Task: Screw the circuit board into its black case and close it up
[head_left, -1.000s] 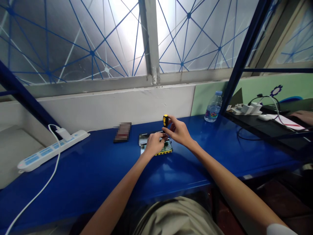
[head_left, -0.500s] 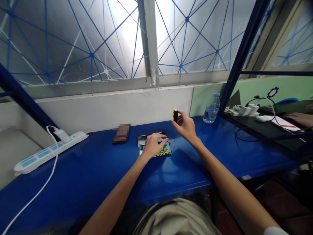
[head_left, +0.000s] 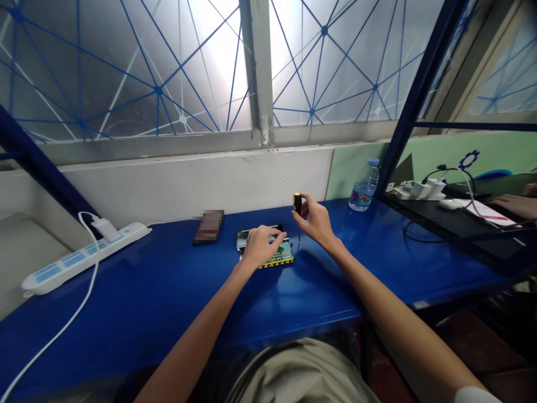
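Note:
A small green circuit board (head_left: 280,256) with a yellow and black striped front edge lies on the blue table (head_left: 168,291), in a metal casing (head_left: 243,238). My left hand (head_left: 259,246) rests on the board, fingers curled over it and pressing it down. My right hand (head_left: 315,221) pinches a small screwdriver (head_left: 297,205) with a black and yellow handle. The screwdriver stands upright just right of the board, its thin shaft pointing down at the table.
A dark flat object (head_left: 208,226) lies left of the board. A white power strip (head_left: 79,258) with a cable sits far left. A water bottle (head_left: 364,185) stands at the back right. Another person's hand (head_left: 514,205) rests on the neighbouring black desk (head_left: 453,221) with chargers.
My right hand lifted the screwdriver off the board and carried it right, then drew slightly back toward the board. My left hand stayed on the board.

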{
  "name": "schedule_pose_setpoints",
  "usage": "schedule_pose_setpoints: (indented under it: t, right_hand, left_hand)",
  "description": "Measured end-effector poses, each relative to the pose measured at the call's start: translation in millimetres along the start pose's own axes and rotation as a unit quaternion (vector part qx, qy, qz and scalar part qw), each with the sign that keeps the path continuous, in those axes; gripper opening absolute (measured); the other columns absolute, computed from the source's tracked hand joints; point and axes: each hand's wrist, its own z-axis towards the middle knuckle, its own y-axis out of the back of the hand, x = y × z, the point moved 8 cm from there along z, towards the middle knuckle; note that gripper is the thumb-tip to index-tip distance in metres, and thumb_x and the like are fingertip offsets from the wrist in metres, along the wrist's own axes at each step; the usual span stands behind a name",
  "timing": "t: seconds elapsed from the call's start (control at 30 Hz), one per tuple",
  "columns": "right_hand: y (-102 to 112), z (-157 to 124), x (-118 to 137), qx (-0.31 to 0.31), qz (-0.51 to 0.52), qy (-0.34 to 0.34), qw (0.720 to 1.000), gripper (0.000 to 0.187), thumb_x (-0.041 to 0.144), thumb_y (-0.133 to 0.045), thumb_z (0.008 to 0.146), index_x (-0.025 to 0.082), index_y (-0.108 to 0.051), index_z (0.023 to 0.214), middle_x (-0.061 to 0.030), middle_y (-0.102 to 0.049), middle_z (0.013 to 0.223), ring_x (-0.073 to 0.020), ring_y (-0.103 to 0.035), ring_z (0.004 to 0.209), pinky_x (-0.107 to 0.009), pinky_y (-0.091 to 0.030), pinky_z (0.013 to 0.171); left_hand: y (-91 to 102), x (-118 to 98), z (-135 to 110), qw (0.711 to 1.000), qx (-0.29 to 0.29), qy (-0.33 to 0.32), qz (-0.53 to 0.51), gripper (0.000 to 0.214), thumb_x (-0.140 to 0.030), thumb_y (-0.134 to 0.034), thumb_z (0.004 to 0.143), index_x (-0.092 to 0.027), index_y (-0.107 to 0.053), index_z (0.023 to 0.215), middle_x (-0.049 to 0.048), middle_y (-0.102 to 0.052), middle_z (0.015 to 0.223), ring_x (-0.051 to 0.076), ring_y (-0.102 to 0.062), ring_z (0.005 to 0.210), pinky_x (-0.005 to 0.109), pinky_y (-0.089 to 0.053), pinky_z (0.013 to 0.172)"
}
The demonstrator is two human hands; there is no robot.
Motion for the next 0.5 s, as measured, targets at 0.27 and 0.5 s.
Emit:
schedule_pose_setpoints:
  t: [0.27, 0.5]
  right_hand:
    - [-3, 1, 0, 0.008, 0.0, -0.007, 1.0, 0.044, 0.029, -0.061, 0.083, 0.016, -0.057, 0.125, -0.005, -0.069, 0.083, -0.02, -0.064, 0.07, -0.031, -0.046, 0.067]
    - [9, 6, -11, -0.03, 0.167, -0.074, 0.983, 0.046, 0.037, -0.067, 0.079, 0.018, -0.057, 0.12, -0.0008, -0.066, 0.075, -0.0182, -0.066, 0.063, -0.032, -0.053, 0.062]
  left_hand:
    - [-1.7, 1, 0, 1.0, 0.009, -0.009, -0.001, 0.021, -0.032, -0.064, 0.09, -0.024, -0.08, 0.079, 0.0038, -0.08, 0.087, 0.024, -0.074, 0.085, 0.032, -0.052, 0.082]
    - [-10.7, 2, 0, 0.999, 0.043, -0.019, -0.01, 0.025, -0.017, -0.058, 0.088, -0.024, -0.08, 0.098, 0.0026, -0.08, 0.101, 0.023, -0.072, 0.098, 0.034, -0.053, 0.091]
